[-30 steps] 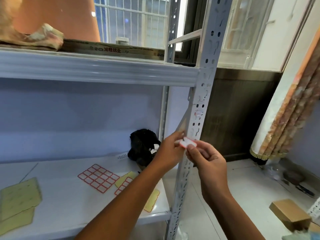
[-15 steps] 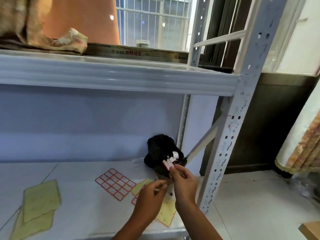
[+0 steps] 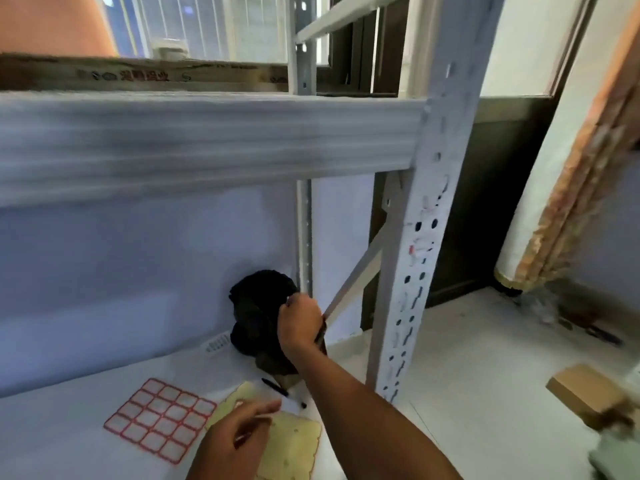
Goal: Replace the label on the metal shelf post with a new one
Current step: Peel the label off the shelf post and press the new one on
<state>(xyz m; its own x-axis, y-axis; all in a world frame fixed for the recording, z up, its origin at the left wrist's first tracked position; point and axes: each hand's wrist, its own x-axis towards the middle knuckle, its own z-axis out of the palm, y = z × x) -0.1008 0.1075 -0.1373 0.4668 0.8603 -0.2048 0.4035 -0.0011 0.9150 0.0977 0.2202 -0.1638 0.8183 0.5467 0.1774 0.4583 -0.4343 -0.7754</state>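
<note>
A white metal shelving unit stands before a barred window, with a tiled floor to its right. The frame is motion-blurred. The shelf surface point(image 3: 69, 427) carries a sheet of red-bordered labels point(image 3: 161, 419), yellowish backing sheets point(image 3: 294, 448) and a black pen point(image 3: 277, 389) lying between the sheets and a black bag point(image 3: 256, 317). The black bag sits at the rear right corner of the shelf, against the back wall.

The metal shelf post point(image 3: 419, 258) rises at the front right corner of the unit. A small scrap of red-and-white label residue point(image 3: 414, 251) adheres to its perforated face, about mid-height below the upper shelf beam point(image 3: 207, 147).

The right hand point(image 3: 299, 322) reaches into the top of the black bag, fingers curled closed at the bag's opening; whether it holds anything cannot be determined. The left hand point(image 3: 235, 434) hovers low over the yellowish backing sheets, fingers loosely extended and together, apparently pinching nothing. Neither hand is in contact with the metal shelf post.

A cardboard box point(image 3: 585, 393) lies on the floor at right, and a rolled curtain point(image 3: 568, 188) hangs beyond the post
</note>
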